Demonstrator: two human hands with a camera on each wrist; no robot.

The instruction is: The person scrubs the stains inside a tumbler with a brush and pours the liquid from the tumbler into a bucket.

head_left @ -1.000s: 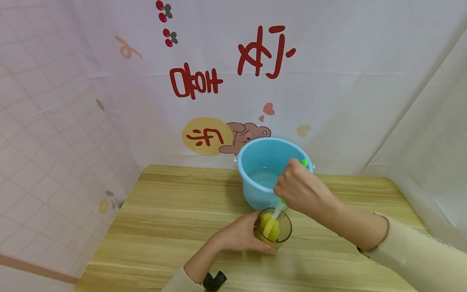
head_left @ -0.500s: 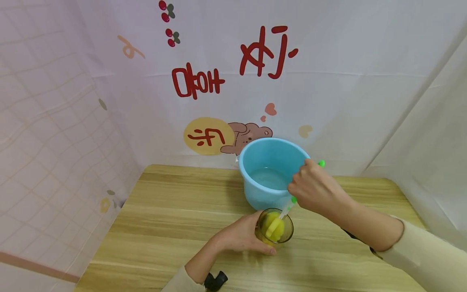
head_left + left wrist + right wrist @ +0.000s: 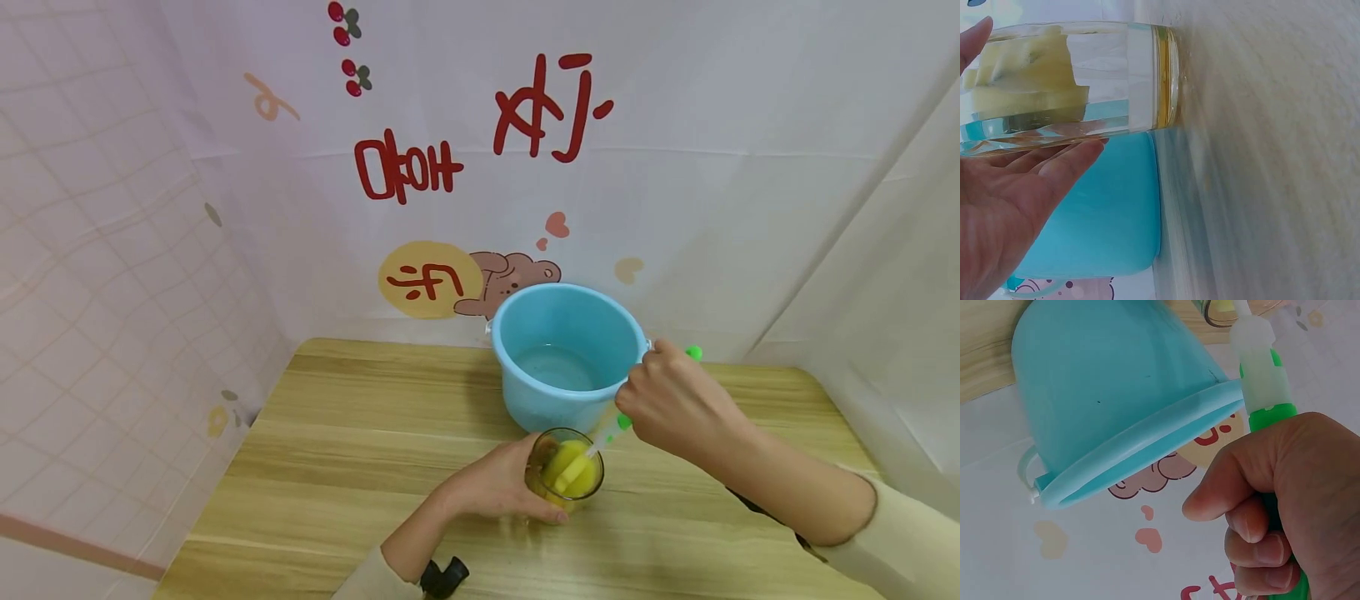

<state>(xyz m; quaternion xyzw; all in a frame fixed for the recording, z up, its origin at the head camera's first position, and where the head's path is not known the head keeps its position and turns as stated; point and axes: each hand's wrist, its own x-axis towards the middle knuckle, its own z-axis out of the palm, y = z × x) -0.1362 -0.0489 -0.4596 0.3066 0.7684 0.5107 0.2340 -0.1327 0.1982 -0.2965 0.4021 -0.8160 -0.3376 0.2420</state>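
My left hand [image 3: 498, 485] grips a clear drinking glass [image 3: 1107, 69] from its left side, thumb and fingers around the wall. The glass stands on the wooden table in front of the bucket. My right hand [image 3: 678, 398] is wrapped around the green-and-white handle [image 3: 1269, 387] of a sponge cup brush, right of the glass and slightly above it. The yellow sponge head [image 3: 573, 473] is inside the glass, with the handle leaning toward the right. Through the glass wall, the left wrist view shows the sponge in the upper part, above the base.
Directly behind the glass stands a light blue bucket [image 3: 551, 408] with what looks like shallow water at the bottom. Its white handle [image 3: 1025, 469] hangs at the side. The wooden table [image 3: 360, 450] meets a printed white curtain [image 3: 712, 208] at the back.
My right hand has moved right and slightly down, tilting the brush handle farther over. Inside the glass, the sponge has shifted right. My left hand and the glass have stayed nearly in place.
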